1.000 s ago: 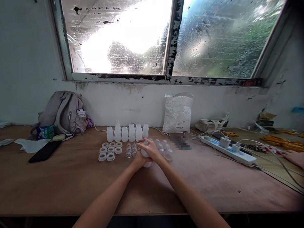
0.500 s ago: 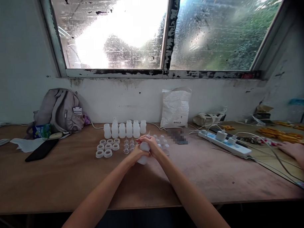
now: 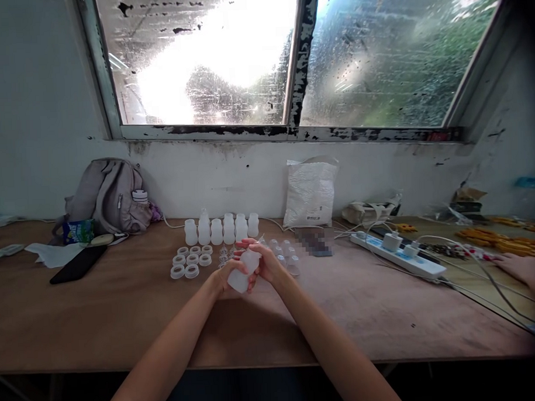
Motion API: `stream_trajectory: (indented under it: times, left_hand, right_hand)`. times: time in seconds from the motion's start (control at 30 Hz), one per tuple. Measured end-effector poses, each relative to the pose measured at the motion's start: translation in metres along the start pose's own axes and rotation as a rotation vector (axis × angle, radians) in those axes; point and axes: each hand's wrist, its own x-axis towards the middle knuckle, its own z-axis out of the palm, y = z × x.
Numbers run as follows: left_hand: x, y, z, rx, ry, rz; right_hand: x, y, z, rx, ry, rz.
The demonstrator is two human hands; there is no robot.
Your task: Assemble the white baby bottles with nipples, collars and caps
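Observation:
A frosted white baby bottle (image 3: pixel 239 280) is tilted between my hands, low over the tabletop. My left hand (image 3: pixel 226 274) wraps around its lower body. My right hand (image 3: pixel 265 262) closes around the upper end, and a clear tip pokes out above its fingers. Just beyond my hands are clear bottle nipples (image 3: pixel 223 254), partly hidden by my fingers. White screw rings (image 3: pixel 191 271) lie in rows to the left. Clear dome caps (image 3: pixel 290 260) stand to the right, some of them hidden behind my right hand.
Several frosted bottles (image 3: pixel 216 231) line the back, one with a nipple on top. A white plastic bag (image 3: pixel 312 193) leans on the wall. At right are a power strip (image 3: pixel 414 263), cables and another person's hand (image 3: pixel 515 266). A backpack (image 3: pixel 111 194) and black phone (image 3: pixel 78 265) are left.
The bottle has tipped further, its base swinging left and towards me. My left hand has shifted left with it, and my right hand has turned around the top.

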Motion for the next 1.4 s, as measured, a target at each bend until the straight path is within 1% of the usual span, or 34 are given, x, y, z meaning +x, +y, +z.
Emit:
stream_trajectory:
  times: [0.1,0.17,0.3,0.47,0.57,0.63,0.73,0.8,0.9,1.07,1.23,1.33,1.4]
  left_hand:
    - [0.001,-0.003,-0.007,-0.064,-0.118,-0.035]
    - [0.002,-0.004,-0.012,-0.093,-0.173,-0.047]
    - [0.002,-0.004,-0.022,-0.12,-0.225,-0.049]
    - [-0.003,-0.002,-0.038,-0.177,-0.256,-0.021]
    - [-0.008,0.002,-0.044,-0.209,-0.264,0.01]
    - [-0.01,0.004,-0.044,-0.211,-0.275,0.015]
    - [-0.011,0.005,-0.042,-0.196,-0.291,-0.005]
    - [-0.01,0.004,-0.041,-0.178,-0.304,-0.033]
    - [-0.008,-0.001,-0.043,-0.145,-0.325,-0.091]
    - [0.0,-0.009,-0.043,-0.131,-0.332,-0.142]
    - [0.012,-0.018,-0.03,-0.213,-0.299,-0.164]
    - [0.008,-0.019,-0.025,-0.276,-0.249,-0.192]
    - [-0.001,-0.018,-0.026,-0.311,-0.232,-0.254]
  right_hand:
    - [-0.003,-0.003,-0.003,-0.012,-0.139,0.064]
    - [-0.003,-0.004,-0.007,-0.054,-0.175,0.094]
    - [0.002,-0.001,-0.016,-0.182,-0.09,0.074]
    - [0.007,0.002,-0.024,-0.471,0.019,-0.063]
    - [0.006,0.003,-0.026,-0.596,0.07,-0.102]
    - [0.005,0.003,-0.025,-0.602,0.081,-0.096]
    - [0.004,0.001,-0.019,-0.49,0.112,-0.09]
    - [0.003,0.0,-0.015,-0.431,0.125,-0.113]
    - [0.002,-0.002,-0.012,-0.446,0.153,-0.163]
    - [0.004,-0.004,-0.017,-0.483,0.254,-0.204]
    - [0.007,-0.002,-0.027,-0.523,0.34,-0.204]
    - [0.006,0.001,-0.033,-0.517,0.317,-0.158]
    - [0.001,0.004,-0.036,-0.511,0.261,-0.091]
